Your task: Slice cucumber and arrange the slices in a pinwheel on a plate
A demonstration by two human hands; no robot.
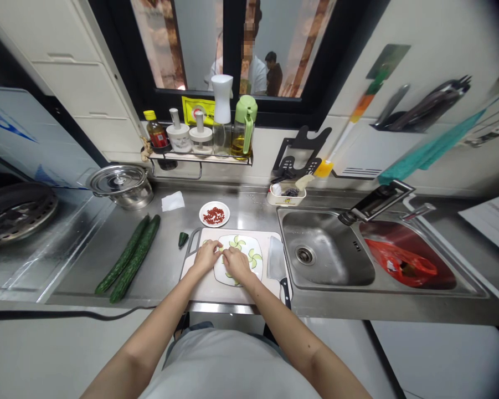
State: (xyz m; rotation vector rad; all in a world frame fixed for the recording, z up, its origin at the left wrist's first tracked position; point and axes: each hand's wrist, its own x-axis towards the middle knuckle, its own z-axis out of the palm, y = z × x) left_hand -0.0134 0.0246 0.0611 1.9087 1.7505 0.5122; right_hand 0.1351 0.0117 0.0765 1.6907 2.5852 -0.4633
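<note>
Both my hands rest on a white plate [253, 269] that lies on a cutting board [199, 277] at the counter's front. My left hand [205, 256] and my right hand [235, 262] meet over the plate's left part, fingers curled together on pale green cucumber slices [237, 243] laid in pinwheel shapes. What exactly the fingertips pinch is hidden. A cleaver [277, 265] lies on the board's right side, blade away from me.
Two whole cucumbers [129, 256] lie left of the board, a cut cucumber end [183, 239] beside it. A small dish of red berries [214, 214] sits behind. A sink [328, 255] with a red bag [401, 265] is right. A lidded pot [120, 184] stands at back left.
</note>
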